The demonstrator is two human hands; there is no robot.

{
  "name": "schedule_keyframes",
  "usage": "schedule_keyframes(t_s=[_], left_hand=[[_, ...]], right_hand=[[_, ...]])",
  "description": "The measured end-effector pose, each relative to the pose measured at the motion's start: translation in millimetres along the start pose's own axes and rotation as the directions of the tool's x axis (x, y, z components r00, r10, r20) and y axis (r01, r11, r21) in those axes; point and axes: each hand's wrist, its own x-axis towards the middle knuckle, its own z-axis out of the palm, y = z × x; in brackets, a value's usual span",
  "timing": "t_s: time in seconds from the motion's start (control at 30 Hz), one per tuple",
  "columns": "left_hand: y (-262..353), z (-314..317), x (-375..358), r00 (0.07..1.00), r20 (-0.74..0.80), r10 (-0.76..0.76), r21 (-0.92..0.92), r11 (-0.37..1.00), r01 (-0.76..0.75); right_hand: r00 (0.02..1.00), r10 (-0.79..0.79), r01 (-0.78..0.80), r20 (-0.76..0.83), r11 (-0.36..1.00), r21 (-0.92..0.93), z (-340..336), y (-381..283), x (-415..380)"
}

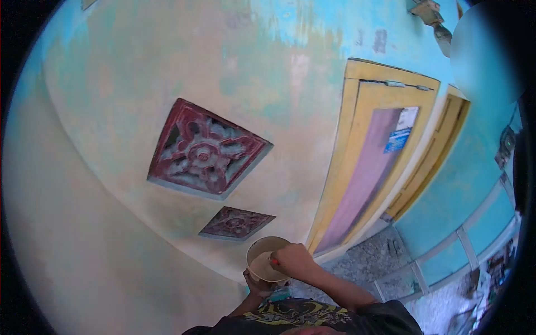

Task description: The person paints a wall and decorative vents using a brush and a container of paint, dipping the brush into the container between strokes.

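Observation:
A round, pale bucket (pixel 250 256) with cream-coloured contents is held close to the chest, its open top facing up. My left hand (pixel 258 283) grips the bucket from below at its lower left side. Over the bucket's right rim, my right hand (pixel 292 261) is closed around a small red handle (pixel 273 260). Whatever the handle belongs to is hidden by the hand and the bucket.
A patchy cream and turquoise wall (pixel 290 100) has two dark red diamond-shaped vents, the larger (pixel 202 156) above the smaller (pixel 237 223). Right of them stands a yellow-framed window or door (pixel 349 106). Rough grey ground (pixel 365 262) lies lower right.

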Motion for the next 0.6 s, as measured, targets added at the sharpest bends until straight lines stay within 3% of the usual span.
schedule_keyframes(t_s=[0.03, 0.07, 0.1, 0.13, 0.17, 0.2, 0.27, 0.3, 0.37, 0.43, 0.47, 0.57, 0.6], left_hand=[[0.1, -0.4, 0.6, 0.999, 0.006, -0.035, -0.068, 0.997, 0.035], [-3.9, 18.6, 2.5, 0.999, -0.017, 0.033, 0.262, 0.965, -0.028], [-7.9, 37.7, 4.3, 0.994, -0.039, 0.102, 0.566, 0.822, -0.062], [-8.6, 50.3, 6.1, 0.990, -0.041, 0.136, 0.734, 0.676, -0.063], [-9.3, 63.0, 7.8, 0.985, -0.042, 0.170, 0.866, 0.497, -0.049], [-9.3, 68.3, 8.9, 0.984, -0.059, 0.168, 0.915, 0.403, -0.014], [12.2, 20.4, 19.8, 0.998, -0.057, -0.035, 0.637, 0.768, 0.064], [16.9, 19.0, 26.3, 0.989, -0.055, -0.137, 0.455, 0.878, 0.147], [15.7, 25.2, 24.7, 0.966, 0.105, -0.238, 0.173, 0.960, 0.218], [25.5, -7.5, 29.8, 0.989, -0.098, -0.115, 0.326, 0.935, 0.141], [29.6, -22.8, 28.3, 0.980, -0.195, -0.040, 0.411, 0.904, 0.119], [30.0, -33.9, 24.5, 0.993, -0.049, -0.108, 0.264, 0.957, 0.118], [28.7, -24.0, 25.5, 0.994, -0.038, -0.103, 0.301, 0.947, 0.109]], right_hand=[[0.995, 0.040, -0.035, -0.089, 0.998, 0.060, -11.5, 0.9, -13.2], [0.981, 0.084, -0.063, -0.173, 0.990, 0.124, -20.3, 1.2, -25.9], [0.959, 0.131, -0.083, -0.252, 0.978, 0.192, -26.5, 0.8, -36.2], [0.950, 0.179, -0.115, -0.256, 0.962, 0.248, -33.0, 1.4, -44.1], [0.939, 0.229, -0.146, -0.257, 0.941, 0.306, -38.7, 2.5, -50.8], [0.923, 0.284, -0.178, -0.258, 0.913, 0.366, -38.6, 0.9, -55.5], [0.886, 0.363, -0.245, -0.289, 0.895, 0.373, -24.9, -1.1, -65.2], [0.861, 0.401, -0.282, -0.314, 0.888, 0.362, -19.7, 0.8, -71.0], [0.791, 0.477, -0.311, -0.383, 0.853, 0.420, -6.7, -2.3, -78.3], [0.740, 0.539, -0.325, -0.401, 0.810, 0.489, 3.4, -7.7, -84.0], [0.727, 0.605, -0.382, -0.325, 0.750, 0.541, 8.8, -8.5, -85.8], [0.703, 0.651, -0.415, -0.287, 0.703, 0.577, 14.3, -11.0, -88.0], [0.694, 0.630, -0.388, -0.348, 0.734, 0.557, 17.3, -13.2, -88.7]])
